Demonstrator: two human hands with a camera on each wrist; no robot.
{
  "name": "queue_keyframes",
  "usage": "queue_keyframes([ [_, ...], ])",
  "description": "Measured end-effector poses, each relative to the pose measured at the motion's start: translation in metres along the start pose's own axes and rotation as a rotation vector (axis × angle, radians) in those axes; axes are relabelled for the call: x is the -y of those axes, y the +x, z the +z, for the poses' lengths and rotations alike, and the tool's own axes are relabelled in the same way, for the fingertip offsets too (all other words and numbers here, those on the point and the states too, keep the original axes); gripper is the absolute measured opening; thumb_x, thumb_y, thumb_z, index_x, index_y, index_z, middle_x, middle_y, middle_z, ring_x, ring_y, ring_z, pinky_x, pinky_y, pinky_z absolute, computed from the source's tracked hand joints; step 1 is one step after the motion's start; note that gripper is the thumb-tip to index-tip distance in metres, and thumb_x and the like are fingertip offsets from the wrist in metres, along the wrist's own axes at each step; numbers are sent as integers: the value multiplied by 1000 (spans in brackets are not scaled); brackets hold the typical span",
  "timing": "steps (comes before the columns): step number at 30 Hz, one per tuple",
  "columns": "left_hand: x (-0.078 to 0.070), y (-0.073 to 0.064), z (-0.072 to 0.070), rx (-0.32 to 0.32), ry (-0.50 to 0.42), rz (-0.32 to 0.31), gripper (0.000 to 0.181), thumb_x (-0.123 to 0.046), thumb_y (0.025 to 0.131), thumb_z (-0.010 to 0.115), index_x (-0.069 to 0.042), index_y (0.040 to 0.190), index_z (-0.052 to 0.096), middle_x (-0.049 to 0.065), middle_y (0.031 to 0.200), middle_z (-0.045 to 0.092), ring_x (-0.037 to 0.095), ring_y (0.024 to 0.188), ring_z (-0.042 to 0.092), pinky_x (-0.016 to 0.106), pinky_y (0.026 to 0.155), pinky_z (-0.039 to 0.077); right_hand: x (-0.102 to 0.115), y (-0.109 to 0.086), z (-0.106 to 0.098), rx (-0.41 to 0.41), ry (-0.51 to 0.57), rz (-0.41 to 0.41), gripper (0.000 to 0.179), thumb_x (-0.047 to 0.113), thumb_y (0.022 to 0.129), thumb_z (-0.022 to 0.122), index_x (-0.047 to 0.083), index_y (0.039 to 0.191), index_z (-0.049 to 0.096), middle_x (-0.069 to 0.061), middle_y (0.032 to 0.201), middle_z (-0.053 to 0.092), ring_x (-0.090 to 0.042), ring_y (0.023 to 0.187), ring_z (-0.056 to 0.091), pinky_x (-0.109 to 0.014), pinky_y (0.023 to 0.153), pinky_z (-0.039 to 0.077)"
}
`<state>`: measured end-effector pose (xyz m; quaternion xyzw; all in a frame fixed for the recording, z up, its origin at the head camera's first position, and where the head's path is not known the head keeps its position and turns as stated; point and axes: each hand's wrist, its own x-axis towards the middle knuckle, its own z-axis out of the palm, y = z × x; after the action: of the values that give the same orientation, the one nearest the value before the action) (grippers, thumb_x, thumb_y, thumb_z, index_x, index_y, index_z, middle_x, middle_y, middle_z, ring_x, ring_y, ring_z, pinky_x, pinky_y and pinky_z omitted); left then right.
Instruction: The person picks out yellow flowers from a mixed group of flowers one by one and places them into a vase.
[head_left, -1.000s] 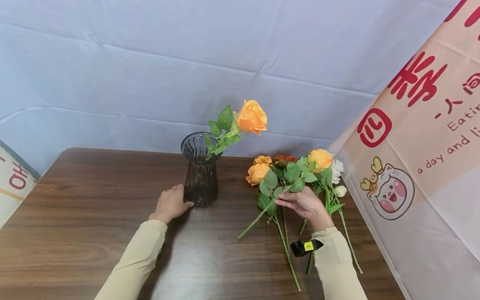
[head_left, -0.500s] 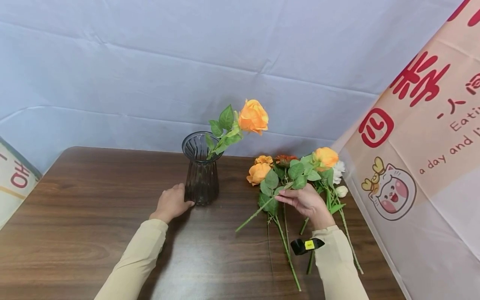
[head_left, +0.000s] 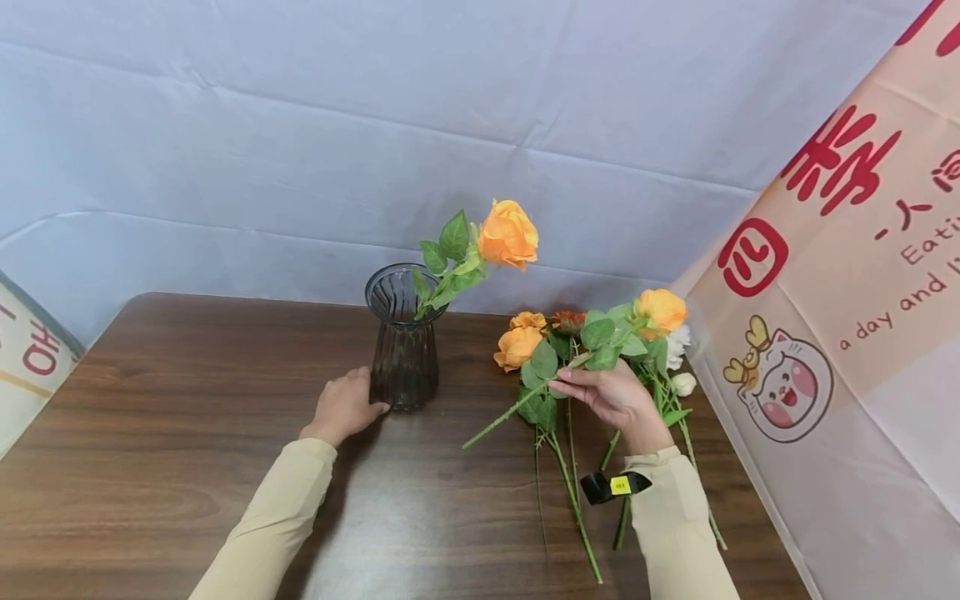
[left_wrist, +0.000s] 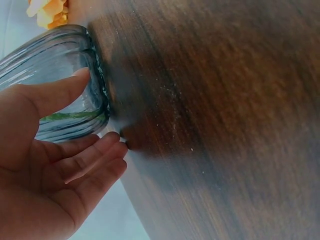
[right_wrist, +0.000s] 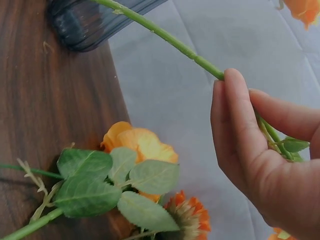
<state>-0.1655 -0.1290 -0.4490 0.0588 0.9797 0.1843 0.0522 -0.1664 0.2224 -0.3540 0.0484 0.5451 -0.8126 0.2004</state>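
A ribbed smoky glass vase [head_left: 405, 367] stands upright on the brown table. One orange rose [head_left: 508, 235] leans out of its mouth to the right. My left hand [head_left: 343, 407] holds the vase low on its left side. In the left wrist view, the thumb lies across the glass [left_wrist: 70, 55] and the fingers run along the other side. My right hand [head_left: 611, 398] pinches the green stem of another orange rose [head_left: 662, 312], raised over the loose flowers. Its bloom points right and its bare stem end slants down toward the vase. The right palm hides part of the stem.
Loose flowers lie on the table's right side: an orange rose [head_left: 517, 348], a red-orange flower [head_left: 568, 322] and white flowers [head_left: 682, 383], with stems toward the front edge. White cloth rises behind the table [head_left: 225, 433]; a printed banner [head_left: 810, 333] borders its right side.
My right hand has lifted the pinched rose slightly; its bloom has shifted up and right and its stem end has swung up and left. The left hand and vase stay almost still.
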Motion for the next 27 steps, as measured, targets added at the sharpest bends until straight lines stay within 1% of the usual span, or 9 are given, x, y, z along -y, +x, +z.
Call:
queue_keyframes([
  [2,0,0,0,-4,1,2,68,-28,81,69,17,124,42,32,118,51,45,106,50,55,90,38,1,-1,2,5,8,-11,73,-24,85,33,1,145,-1,-15,81,58,-24,80,64,-37,87,47],
  [6,0,0,0,-6,1,3,68,-28,81,69,17,124,41,32,118,50,45,107,49,55,90,38,3,-2,6,-2,16,-31,74,-25,85,31,4,146,1,-15,83,56,-24,81,63,-39,90,45],
  [13,0,0,0,-4,-4,-6,68,-28,82,68,17,125,41,32,119,50,44,108,49,55,91,38,7,-3,9,1,12,-50,69,-25,85,32,-1,144,6,-17,87,53,-24,84,63,-39,91,44],
  [18,-1,0,0,-4,0,-4,67,-28,82,68,17,124,41,32,118,51,44,107,49,55,91,38,8,-5,10,16,29,-50,74,-25,85,32,5,146,1,-19,88,53,-26,85,63,-37,89,46],
  [20,-1,0,0,-6,2,-2,67,-28,82,68,17,124,42,32,117,51,44,106,50,55,90,38,9,-5,10,22,44,-52,75,-25,85,32,6,146,2,-19,88,53,-27,84,64,-37,88,47],
  [23,-1,0,1,-14,1,-2,66,-28,82,68,17,123,43,31,116,52,44,105,51,55,90,39,10,-6,10,29,69,-63,71,-25,85,34,6,144,11,-19,87,54,-27,84,63,-38,88,47],
  [27,-1,0,1,-18,-3,-3,66,-27,81,68,17,123,43,31,115,53,43,105,51,54,90,39,12,-6,10,42,91,-83,55,-26,84,35,4,131,29,-18,81,57,-28,81,64,-38,87,48],
])
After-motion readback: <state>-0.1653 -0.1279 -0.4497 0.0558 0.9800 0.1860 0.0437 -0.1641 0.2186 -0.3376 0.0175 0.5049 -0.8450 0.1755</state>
